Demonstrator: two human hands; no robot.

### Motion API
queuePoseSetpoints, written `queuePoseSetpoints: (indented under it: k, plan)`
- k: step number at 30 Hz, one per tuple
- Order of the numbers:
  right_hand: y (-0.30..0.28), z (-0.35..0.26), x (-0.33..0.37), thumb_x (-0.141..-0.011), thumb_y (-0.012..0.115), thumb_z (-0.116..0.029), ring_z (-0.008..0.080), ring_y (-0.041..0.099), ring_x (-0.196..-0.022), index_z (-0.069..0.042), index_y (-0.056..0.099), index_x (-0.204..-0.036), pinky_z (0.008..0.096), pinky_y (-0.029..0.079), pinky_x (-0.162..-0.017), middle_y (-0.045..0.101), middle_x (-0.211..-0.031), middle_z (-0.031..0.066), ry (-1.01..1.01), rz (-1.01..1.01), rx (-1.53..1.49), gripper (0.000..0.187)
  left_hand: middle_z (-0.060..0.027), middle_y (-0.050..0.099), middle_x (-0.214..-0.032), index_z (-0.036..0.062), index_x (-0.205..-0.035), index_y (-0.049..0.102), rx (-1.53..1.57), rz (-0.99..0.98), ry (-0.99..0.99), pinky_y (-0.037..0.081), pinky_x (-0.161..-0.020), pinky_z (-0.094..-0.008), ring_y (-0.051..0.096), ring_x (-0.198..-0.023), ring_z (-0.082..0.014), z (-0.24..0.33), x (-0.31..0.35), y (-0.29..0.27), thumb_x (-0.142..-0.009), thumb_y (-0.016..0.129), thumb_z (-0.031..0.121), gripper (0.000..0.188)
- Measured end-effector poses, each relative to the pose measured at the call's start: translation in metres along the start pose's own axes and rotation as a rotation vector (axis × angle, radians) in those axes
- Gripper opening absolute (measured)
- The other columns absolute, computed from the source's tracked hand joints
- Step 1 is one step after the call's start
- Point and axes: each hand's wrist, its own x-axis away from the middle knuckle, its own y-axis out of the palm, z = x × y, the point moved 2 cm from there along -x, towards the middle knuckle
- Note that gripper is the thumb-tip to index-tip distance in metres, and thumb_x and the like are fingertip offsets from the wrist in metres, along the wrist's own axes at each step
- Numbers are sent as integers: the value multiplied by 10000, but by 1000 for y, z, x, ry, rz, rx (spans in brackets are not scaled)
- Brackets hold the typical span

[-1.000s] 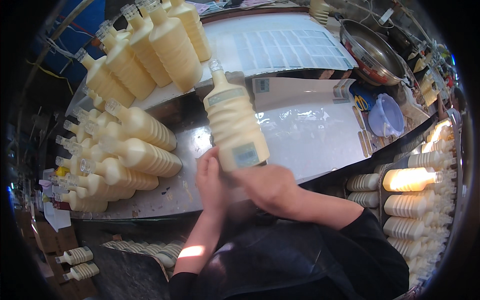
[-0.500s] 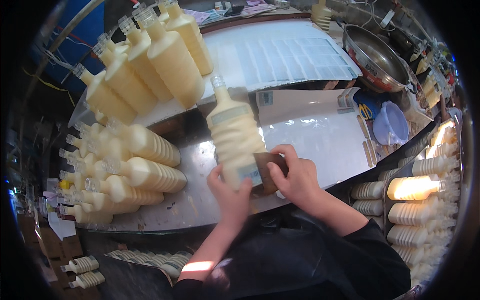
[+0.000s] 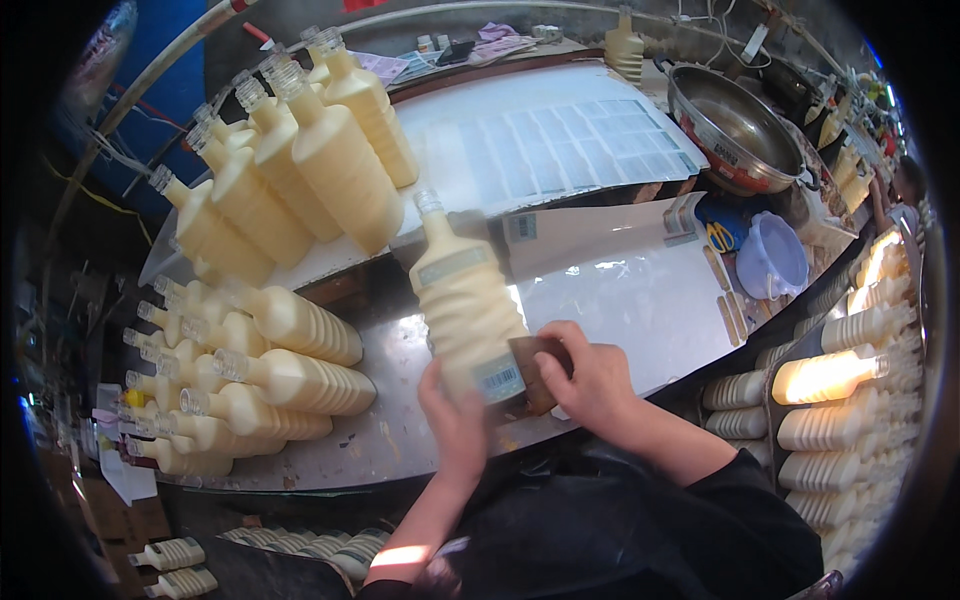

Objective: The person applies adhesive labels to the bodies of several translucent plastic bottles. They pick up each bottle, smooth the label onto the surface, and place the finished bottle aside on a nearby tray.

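pressing a brown block against the cream bottle, the right hand has shifted to its side; left hand fingers stay wrapped round the base.

Left hand and right hand, both gripping

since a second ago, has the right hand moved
Yes. The right hand has come up from the bottle's base to its right side, toward the purple bowl, pressing a brown pad there.
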Motion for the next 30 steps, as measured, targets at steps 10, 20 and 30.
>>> queuePoseSetpoints:
  k: [10, 20, 30]
  plan:
    - [-2, -50, -112, -981, 586, -237, 407, 685, -731, -82, 544, -1159, 510, 507, -686, 698, -752, 158, -139, 144, -172, 239, -219, 396, -1431, -13, -1542, 249, -286, -26, -39, 277, -1183, -458, 384, -1361, -343, 26, -10, 4, -834, 741, 270, 908]
    - [10, 25, -132, -958, 651, -265, 215, 564, -603, -108, 599, -1164, 359, 457, -603, 583, -685, 87, 78, 97, -160, 265, -243, 496, -1307, -32, -1472, 382, -354, -118, 149, 335, -1067, -524, 442, -1215, -424, 13, -16, -5, -778, 788, 408, 917]
    - [14, 29, -137, -961, 676, -119, 9, 453, -658, -58, 650, -1154, 234, 361, -565, 543, -709, -65, 23, 51, -465, 204, -209, 580, -1255, 21, -1413, 491, -370, -180, 242, 367, -1036, -503, 501, -1172, -419, 16, -24, -11, -698, 869, 331, 866]
